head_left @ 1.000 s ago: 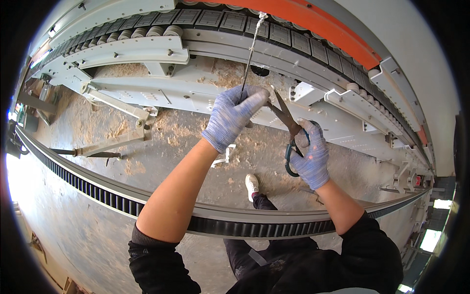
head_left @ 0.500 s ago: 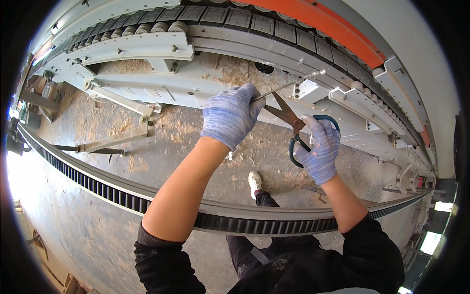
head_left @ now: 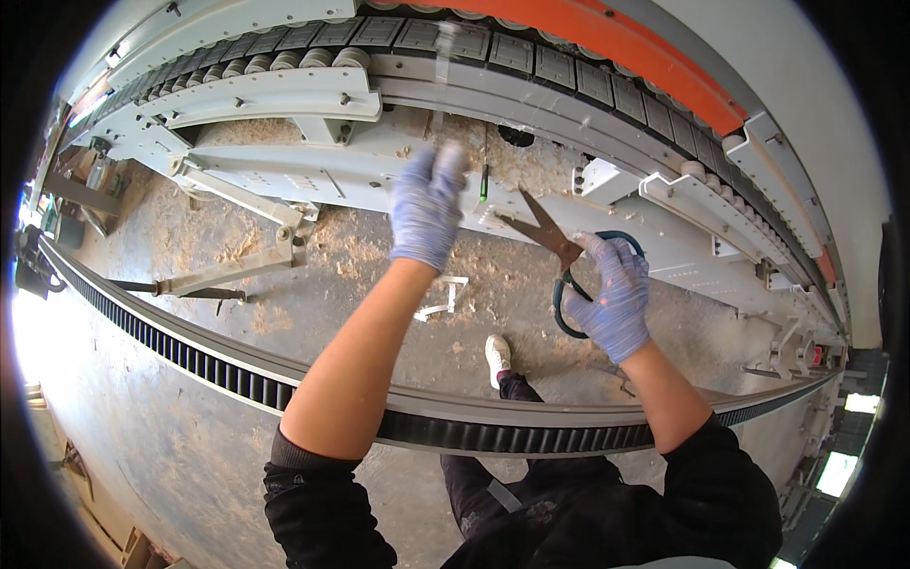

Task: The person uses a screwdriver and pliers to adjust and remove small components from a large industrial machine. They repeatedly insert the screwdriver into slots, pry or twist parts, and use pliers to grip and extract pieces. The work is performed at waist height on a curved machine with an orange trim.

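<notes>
My left hand (head_left: 427, 213), in a blue-grey knit glove, is raised in the middle and smeared by motion. A thin rod with a whitish end (head_left: 445, 45), also blurred, runs up from its fingers towards the machine's track. My right hand (head_left: 614, 299), gloved the same way, is closed on a pair of scissors (head_left: 566, 248) by the dark teal handle loops. Their brown, rusty-looking blades are spread apart, pointing up and left, with nothing visible between them. The rod is apart from the blades.
A curved machine track of dark pads (head_left: 512, 49) with an orange cover (head_left: 654, 66) spans the far side. Sawdust lies on its ledge, beside a green-handled thin tool (head_left: 484, 183). A roller rail (head_left: 455, 434) crosses under my forearms. A white bent piece (head_left: 453, 296) is on the floor.
My left hand has moved left, away from the scissors, and the rod has swung from slanting right to nearly upright. The scissors have shifted slightly left and down, blades still spread.
</notes>
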Demonstrator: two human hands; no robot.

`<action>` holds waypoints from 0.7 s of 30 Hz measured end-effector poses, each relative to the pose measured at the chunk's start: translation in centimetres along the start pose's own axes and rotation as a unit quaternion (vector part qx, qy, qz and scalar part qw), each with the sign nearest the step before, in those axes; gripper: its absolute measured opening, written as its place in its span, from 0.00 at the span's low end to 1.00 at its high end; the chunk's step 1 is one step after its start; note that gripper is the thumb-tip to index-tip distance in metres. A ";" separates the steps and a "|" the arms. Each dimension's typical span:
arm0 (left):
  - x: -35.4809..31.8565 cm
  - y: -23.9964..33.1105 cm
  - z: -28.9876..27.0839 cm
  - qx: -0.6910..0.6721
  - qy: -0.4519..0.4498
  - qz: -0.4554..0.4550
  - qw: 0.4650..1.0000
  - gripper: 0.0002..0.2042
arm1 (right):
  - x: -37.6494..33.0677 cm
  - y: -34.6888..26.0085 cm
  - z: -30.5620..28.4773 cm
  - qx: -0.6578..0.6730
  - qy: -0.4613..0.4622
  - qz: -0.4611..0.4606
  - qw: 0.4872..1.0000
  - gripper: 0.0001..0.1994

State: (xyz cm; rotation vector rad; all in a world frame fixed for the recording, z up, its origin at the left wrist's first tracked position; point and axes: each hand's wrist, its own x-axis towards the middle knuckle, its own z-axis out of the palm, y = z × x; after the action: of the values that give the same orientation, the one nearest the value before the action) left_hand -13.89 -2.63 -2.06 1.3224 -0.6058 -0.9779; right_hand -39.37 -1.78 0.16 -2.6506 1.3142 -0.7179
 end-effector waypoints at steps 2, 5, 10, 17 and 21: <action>-0.7 0.0 0.8 0.189 -0.050 0.143 0.970 0.19 | 0.0 0.0 0.2 -0.004 0.007 -0.023 1.000 0.29; -1.5 0.7 1.1 0.392 -0.125 0.093 0.907 0.15 | 0.0 -0.1 0.4 0.004 -0.004 -0.030 1.000 0.29; -1.7 1.9 1.1 0.483 -0.125 0.099 0.861 0.18 | 0.0 -0.1 0.2 0.018 -0.025 -0.031 0.999 0.28; 0.3 0.3 0.0 -0.014 0.047 -0.008 0.999 0.15 | 1.0 2.1 0.1 0.208 -0.098 0.177 0.957 0.25; 0.4 -0.4 0.0 0.000 -0.004 0.024 1.000 0.17 | 7.4 8.7 -1.4 0.141 -0.035 0.179 0.973 0.18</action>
State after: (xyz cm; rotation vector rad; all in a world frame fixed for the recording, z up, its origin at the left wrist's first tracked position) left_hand -13.77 -2.99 -2.55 1.2988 -0.6395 -0.9445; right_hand -42.53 -12.77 1.59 -2.1216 1.4897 -0.6921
